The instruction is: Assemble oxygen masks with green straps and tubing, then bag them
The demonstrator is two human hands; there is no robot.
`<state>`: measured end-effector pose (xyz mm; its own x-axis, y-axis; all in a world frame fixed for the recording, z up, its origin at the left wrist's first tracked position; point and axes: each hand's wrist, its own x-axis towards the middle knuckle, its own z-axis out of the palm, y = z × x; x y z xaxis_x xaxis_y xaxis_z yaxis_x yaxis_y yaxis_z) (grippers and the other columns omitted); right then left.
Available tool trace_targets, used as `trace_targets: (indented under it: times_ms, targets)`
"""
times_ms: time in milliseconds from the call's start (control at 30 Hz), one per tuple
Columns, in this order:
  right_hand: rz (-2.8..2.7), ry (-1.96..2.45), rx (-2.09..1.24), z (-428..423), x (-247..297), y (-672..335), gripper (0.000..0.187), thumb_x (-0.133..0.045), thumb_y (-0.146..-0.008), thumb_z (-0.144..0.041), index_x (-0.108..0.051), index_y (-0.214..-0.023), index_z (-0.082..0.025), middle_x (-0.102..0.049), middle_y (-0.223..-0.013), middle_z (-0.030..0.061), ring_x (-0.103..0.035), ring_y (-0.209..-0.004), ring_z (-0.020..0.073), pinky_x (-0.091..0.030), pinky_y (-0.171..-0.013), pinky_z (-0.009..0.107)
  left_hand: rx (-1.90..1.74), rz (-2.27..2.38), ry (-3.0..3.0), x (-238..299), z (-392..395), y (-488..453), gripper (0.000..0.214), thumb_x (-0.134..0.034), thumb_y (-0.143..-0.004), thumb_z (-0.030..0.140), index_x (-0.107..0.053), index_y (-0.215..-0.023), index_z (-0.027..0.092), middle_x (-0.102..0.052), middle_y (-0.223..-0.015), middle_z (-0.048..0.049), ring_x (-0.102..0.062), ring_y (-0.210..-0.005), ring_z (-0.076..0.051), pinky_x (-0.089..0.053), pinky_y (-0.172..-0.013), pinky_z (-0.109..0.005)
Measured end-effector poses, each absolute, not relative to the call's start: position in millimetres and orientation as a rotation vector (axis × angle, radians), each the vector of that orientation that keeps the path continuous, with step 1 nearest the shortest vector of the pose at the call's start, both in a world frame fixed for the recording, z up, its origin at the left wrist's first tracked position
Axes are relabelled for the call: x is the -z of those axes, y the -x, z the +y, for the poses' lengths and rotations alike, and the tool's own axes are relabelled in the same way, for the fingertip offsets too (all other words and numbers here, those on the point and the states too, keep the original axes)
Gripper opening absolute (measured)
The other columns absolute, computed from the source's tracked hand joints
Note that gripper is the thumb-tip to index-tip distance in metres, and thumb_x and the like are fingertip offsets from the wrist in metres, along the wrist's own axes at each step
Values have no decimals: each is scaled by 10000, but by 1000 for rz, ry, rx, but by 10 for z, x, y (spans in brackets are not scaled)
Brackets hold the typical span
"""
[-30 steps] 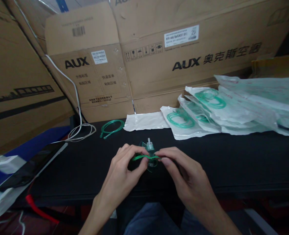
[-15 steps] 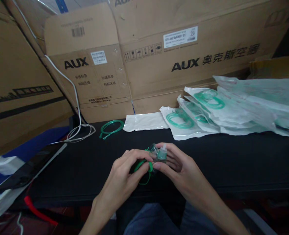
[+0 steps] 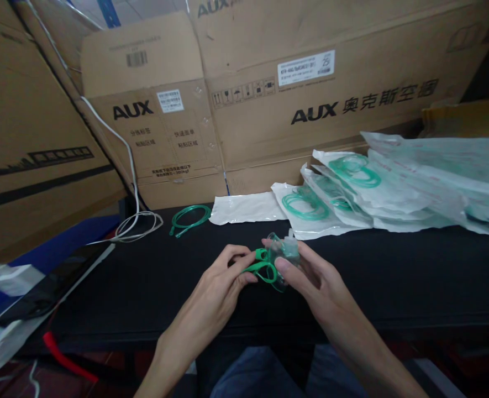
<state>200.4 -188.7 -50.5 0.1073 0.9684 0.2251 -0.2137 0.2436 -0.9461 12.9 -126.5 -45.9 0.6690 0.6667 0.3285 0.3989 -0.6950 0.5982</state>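
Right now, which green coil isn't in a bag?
The coil left of the white packet, lying bare on the black table. The other visible coils are inside bags at right.

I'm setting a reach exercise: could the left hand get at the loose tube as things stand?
Probably yes: nothing visible lies between the left hand and the loose tube, though that hand grips the green strap.

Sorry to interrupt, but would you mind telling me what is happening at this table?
A person's right hand holds a clear plastic piece, while the left hand holds a green strap next to it, above the black tabletop. Farther back lies a coil of green tubing, with white packets piled to the right.
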Motion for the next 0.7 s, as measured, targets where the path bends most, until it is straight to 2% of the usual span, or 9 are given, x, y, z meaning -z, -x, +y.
trace_targets:
  times_ms: [100, 133, 167, 233, 300, 367, 467, 567, 700]
  targets:
    - [-936, 919, -1107, -1874, 542, -1993, 363, -717, -872, -475, -616, -1132, -242, -709, -1145, 50, -653, -1098, 215, -494, -1006, 343, -765, 944, -2425, 510, -1238, -115, 513, -382, -1053, 216, -349, -1545, 360, -479, -1291, -72, -625, -1058, -149, -517, -930, -277]
    - [-875, 921, -1122, -1864, 563, -1985, 409, -715, -871, -491, -593, -1182, -254, -702, -1166, 51, -649, -1113, 219, -486, -1017, 362, -771, 958, -2433, 512, -1237, -117, 524, -383, -1052, 214, -331, -1553, 360, -492, -1260, -71, -630, -1033, -147, -522, -916, -279]
    - [-825, 913, -1146, -1851, 582, -1974, 443, -709, -873, -506, -570, -1219, -267, -696, -1184, 52, -647, -1119, 223, -487, -1014, 379, -771, 957, -2446, 505, -1242, -124, 516, -396, -1048, 210, -358, -1542, 357, -519, -1207, -62, -634, -1004, -147, -525, -898, -277]
    - [-772, 862, -1211, -1822, 611, -1938, 474, -699, -876, -525, -541, -1256, -290, -682, -1214, 54, -646, -1120, 231, -503, -982, 404, -764, 931, -2460, 472, -1270, -156, 441, -443, -1035, 210, -517, -1452, 335, -582, -1055, -36, -639, -903, -144, -528, -834, -258]
    - [-742, 806, -1262, -1792, 620, -1887, 479, -706, -868, -530, -533, -1255, -307, -679, -1213, 53, -651, -1103, 234, -520, -938, 408, -797, 916, -2434, 439, -1312, -211, 328, -500, -1016, 217, -682, -1281, 285, -628, -927, -19, -633, -787, -137, -519, -755, -234]
    - [-701, 773, -1285, -1762, 614, -1828, 490, -725, -849, -527, -534, -1248, -315, -683, -1192, 50, -653, -1088, 230, -522, -910, 394, -877, 917, -2378, 429, -1350, -283, 245, -548, -994, 208, -766, -1101, 243, -683, -899, -18, -648, -769, -138, -509, -745, -226]
    - [-610, 762, -1289, -1720, 600, -1746, 521, -762, -799, -545, -552, -1214, -311, -690, -1135, 41, -657, -1051, 224, -526, -853, 358, -941, 980, -2341, 444, -1372, -405, 197, -603, -954, 164, -787, -900, 212, -733, -873, -14, -679, -792, -150, -490, -752, -227]
    - [-594, 809, -1262, -1694, 591, -1690, 545, -812, -732, -551, -575, -1147, -288, -692, -1034, 24, -665, -974, 217, -528, -755, 308, -942, 1109, -2363, 438, -1378, -521, 205, -622, -911, 105, -753, -774, 180, -696, -741, -6, -640, -670, -140, -451, -647, -229]
    - [-666, 839, -1223, -1677, 579, -1688, 560, -861, -690, -504, -566, -1098, -261, -685, -926, -8, -679, -859, 186, -527, -693, 258, -952, 1082, -2343, 338, -1443, -617, 183, -594, -903, 94, -754, -880, 180, -704, -849, -30, -644, -737, -151, -478, -676, -227]
